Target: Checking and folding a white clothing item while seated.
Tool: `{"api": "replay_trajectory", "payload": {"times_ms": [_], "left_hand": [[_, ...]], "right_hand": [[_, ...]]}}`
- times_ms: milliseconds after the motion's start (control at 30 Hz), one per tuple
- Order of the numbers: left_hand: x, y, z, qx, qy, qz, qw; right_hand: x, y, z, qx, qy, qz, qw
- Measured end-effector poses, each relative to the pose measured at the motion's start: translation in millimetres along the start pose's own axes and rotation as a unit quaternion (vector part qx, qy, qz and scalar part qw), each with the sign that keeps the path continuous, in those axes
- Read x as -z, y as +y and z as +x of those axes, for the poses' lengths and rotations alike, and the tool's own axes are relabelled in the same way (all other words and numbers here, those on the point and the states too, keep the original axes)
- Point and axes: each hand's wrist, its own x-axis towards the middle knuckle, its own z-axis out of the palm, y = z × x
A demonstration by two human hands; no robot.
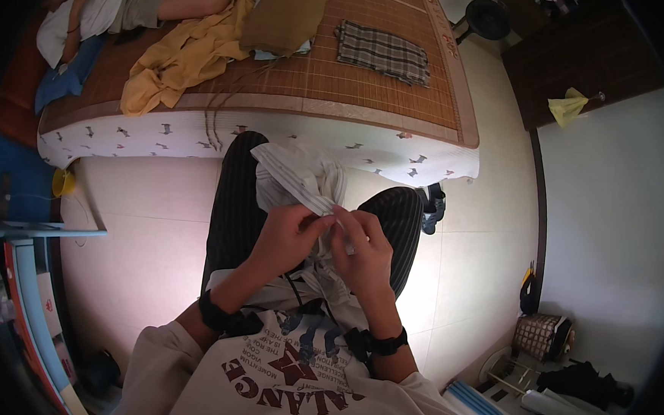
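Observation:
A bunched white cloth garment with grey stripes hangs over my lap between my knees. My left hand pinches its striped edge between thumb and finger. Right beside it, my right hand grips the same edge, so the fingertips of both hands almost meet. Part of the cloth lies below my palms, and the hands hide some of it. I wear black striped trousers and a black band on each wrist.
Ahead stands a bed with a bamboo mat. On it are a folded plaid cloth, a yellow garment, a brown folded cloth and a person lying down. Shoes sit on the floor; a fan stands beyond.

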Motion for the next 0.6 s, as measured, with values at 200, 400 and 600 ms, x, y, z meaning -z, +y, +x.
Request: {"api": "replay_trajectory", "payload": {"times_ms": [200,400,600], "left_hand": [[-0.6,-2.0,-0.9,-0.100,0.033,0.097,0.990],[1.1,8.1,-0.3,-0.117,0.022,0.097,0.988],[0.4,9.4,-0.9,-0.100,0.048,0.046,0.993]], "right_hand": [[7.1,-3.4,6.1,-0.021,-0.069,-0.015,0.997],[3.6,3.7,5.4,-0.006,-0.036,-0.019,0.999],[0.2,5.4,4.1,-0.035,-0.001,-0.001,0.999]]}}
